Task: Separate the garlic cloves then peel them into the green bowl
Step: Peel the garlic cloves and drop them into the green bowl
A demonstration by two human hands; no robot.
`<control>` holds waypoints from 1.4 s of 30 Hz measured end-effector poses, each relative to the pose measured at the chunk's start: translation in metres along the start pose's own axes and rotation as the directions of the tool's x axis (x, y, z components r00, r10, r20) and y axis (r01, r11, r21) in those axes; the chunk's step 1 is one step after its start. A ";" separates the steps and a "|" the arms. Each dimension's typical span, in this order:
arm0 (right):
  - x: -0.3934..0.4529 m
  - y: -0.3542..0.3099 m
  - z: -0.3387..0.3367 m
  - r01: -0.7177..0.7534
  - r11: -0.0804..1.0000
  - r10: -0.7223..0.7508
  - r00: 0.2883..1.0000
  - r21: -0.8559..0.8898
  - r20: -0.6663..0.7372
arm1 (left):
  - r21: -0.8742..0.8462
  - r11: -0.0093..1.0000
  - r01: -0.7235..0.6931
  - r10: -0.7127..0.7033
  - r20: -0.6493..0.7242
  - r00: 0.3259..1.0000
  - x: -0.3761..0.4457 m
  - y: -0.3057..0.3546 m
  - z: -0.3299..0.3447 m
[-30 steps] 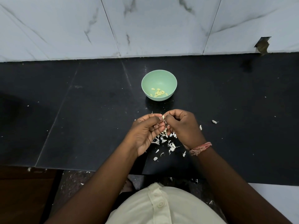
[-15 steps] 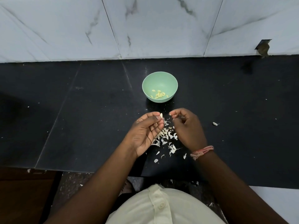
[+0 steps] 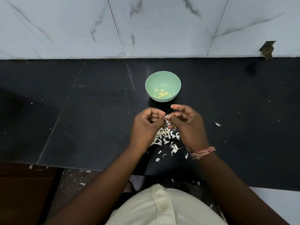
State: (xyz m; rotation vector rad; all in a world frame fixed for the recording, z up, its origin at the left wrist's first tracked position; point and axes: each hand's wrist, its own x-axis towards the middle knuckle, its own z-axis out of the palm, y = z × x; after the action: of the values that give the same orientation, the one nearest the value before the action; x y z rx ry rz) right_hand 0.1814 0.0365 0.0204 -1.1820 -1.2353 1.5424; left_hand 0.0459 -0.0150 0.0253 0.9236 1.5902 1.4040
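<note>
A green bowl stands on the black counter with several peeled yellowish cloves in its bottom. Just in front of it my left hand and my right hand meet. Both pinch one small garlic clove between fingertips and thumbs, its white skin partly showing. My right index finger sticks out toward the bowl. Below the hands lies a heap of white garlic skins.
One loose unpeeled clove lies on the counter to the right of my right hand. A marble-tiled wall backs the counter. Skin flakes are scattered along the counter's front edge and on the floor below.
My hands had come apart half a second ago, the left holding the clove. Now they have come together again and both pinch it.
</note>
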 end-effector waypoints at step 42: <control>0.004 -0.010 -0.002 0.055 0.998 -0.055 0.989 0.010 0.134 | -0.391 0.916 0.092 -0.082 0.042 0.996 -0.007 -0.003 0.012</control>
State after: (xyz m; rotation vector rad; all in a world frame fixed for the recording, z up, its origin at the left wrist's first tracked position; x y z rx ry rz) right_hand 0.1831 0.0423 0.0299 -1.0456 -1.3385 1.6049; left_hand 0.0594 -0.0170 0.0219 0.6191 1.2484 1.5662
